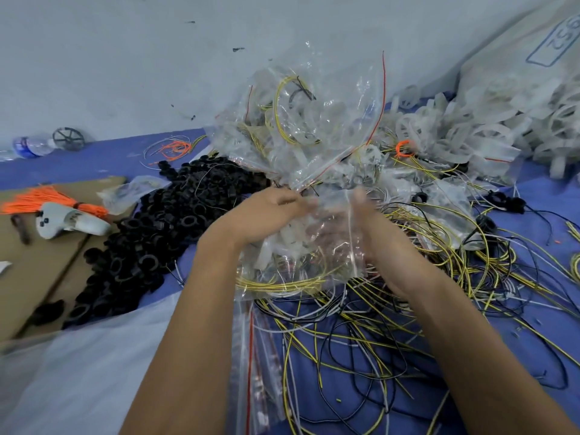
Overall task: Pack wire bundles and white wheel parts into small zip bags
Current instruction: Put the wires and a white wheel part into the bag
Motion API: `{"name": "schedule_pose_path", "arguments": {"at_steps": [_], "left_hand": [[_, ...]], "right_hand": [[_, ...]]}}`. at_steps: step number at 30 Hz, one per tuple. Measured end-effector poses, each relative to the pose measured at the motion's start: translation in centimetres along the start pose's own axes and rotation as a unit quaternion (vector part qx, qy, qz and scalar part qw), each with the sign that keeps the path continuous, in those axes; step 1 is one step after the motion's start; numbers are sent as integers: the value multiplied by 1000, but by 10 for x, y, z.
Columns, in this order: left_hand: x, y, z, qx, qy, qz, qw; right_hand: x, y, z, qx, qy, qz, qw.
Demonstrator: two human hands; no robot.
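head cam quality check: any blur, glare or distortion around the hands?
Head view: right hand fingertips smeared by motion blur, left hand sharper; the zip bag they hold shows specular glare and see-through clutter; wide-angle bending curves the frame edges; lighting is flat and the shadows soft.

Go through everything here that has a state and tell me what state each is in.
Zip bag: held in both hands, holding wires and white parts.
Left hand: pinching the bag's top.
Right hand: blurred, on the bag.
Packed bags: piled behind.
Water bottle: lying down.
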State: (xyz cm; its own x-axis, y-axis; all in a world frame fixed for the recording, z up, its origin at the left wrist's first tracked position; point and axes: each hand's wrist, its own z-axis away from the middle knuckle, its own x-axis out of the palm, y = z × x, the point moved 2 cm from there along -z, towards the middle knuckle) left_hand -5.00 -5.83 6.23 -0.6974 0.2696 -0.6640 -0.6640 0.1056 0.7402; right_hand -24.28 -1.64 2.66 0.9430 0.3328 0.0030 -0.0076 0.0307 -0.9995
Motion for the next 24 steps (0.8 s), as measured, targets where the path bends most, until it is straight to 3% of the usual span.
{"name": "schedule_pose_path", "arguments": {"at_steps": [2,4,6,9,12,14,17,21,24], "left_hand": [[6,2,-2,14,-1,-26,1000],[6,2,-3,16,5,-42,999],[2,0,-4,17,7,-33,999],[-8,3,0,19,20,31,999],[-15,7,5,15,7,82,996],[-13,10,7,19,-13,86,996],[-3,10,6,15,-2,117,993],[4,7,1,-20,9,226,974],[-1,6,-2,-29,57,280,958]], "right_hand": [[4,3,1,-59,-27,151,986],[6,9,1,-96,-5,211,973],[6,8,0,-129,47,144,980],[6,4,-1,-155,61,-32,986],[1,1,-2,-188,104,-87,973],[-5,-2,0,-200,147,-85,965],[-11,-1,2,-207,236,11,949],[-14,5,2,-177,309,72,932],[-17,6,1,-146,352,119,917]]}}
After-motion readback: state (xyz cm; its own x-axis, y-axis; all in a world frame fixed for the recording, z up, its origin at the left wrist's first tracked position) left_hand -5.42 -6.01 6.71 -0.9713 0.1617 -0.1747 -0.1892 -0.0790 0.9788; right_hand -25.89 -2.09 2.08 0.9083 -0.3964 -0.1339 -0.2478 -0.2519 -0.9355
